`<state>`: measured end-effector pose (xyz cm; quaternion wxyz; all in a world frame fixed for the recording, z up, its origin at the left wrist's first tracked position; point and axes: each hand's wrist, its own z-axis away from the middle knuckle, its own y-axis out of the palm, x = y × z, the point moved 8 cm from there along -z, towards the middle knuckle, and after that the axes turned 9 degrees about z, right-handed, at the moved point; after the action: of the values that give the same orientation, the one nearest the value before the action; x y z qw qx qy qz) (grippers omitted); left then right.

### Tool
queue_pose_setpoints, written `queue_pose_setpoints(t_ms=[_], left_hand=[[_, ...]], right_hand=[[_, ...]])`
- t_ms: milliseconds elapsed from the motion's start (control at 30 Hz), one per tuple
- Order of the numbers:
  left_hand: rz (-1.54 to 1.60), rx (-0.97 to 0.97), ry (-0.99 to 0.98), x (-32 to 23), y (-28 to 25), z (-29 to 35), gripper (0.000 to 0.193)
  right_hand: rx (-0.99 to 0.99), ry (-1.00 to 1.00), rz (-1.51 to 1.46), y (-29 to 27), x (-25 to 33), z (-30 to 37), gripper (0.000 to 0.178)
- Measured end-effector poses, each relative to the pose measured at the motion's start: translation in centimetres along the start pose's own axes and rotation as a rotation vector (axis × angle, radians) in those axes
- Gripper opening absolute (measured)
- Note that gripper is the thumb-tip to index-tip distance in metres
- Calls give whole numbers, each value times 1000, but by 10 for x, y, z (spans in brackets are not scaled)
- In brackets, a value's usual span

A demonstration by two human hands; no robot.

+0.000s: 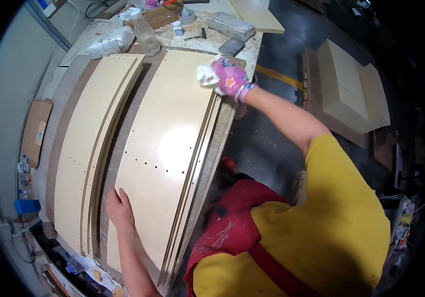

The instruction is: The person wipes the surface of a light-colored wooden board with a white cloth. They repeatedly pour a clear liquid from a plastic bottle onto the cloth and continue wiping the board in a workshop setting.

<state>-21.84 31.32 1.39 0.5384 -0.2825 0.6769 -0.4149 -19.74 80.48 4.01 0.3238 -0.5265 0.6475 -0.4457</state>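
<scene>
A stack of pale wooden panels (160,109) with rows of small drilled holes lies before me on the workbench. At the stack's far right corner, my right hand (230,78), in a pink flowered glove, presses a crumpled white cloth (206,75) against the top panel. My bare left hand (120,209) rests at the near left edge of the same panel, its visible fingers stretched out and holding nothing. Another stack of similar panels (91,109) lies to the left, a narrow gap away.
Toward the back stand a clear plastic bottle (145,37), a small white bottle (178,28), a tape roll (186,17) and a wrapped whitish block (230,25). A dark block (232,47) sits near the right edge. Large cardboard-coloured boxes (348,84) stand across the floor.
</scene>
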Motion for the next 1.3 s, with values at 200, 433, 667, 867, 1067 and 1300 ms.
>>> queue_pose_setpoints(t_ms=[200, 433, 667, 867, 1067, 1300], left_hand=[[-105, -70, 118, -30, -2, -13, 44], [20, -42, 8, -124, 72, -123, 49], [41, -39, 110, -138, 85, -127, 39], [37, 40, 40, -135, 84, -123, 39], [26, 68, 11, -141, 84, -124, 42], [0, 47, 34, -128, 88, -124, 43]], right_hand=[[132, -58, -232, -59, 47, 4, 41], [252, -526, -207, -23, 155, 65, 32], [223, 43, -232, 16, -1, -22, 28], [71, -411, -157, 8, 75, 38, 42], [146, 121, -6, 51, -94, -54, 20], [150, 43, -509, -11, -47, -28, 28]])
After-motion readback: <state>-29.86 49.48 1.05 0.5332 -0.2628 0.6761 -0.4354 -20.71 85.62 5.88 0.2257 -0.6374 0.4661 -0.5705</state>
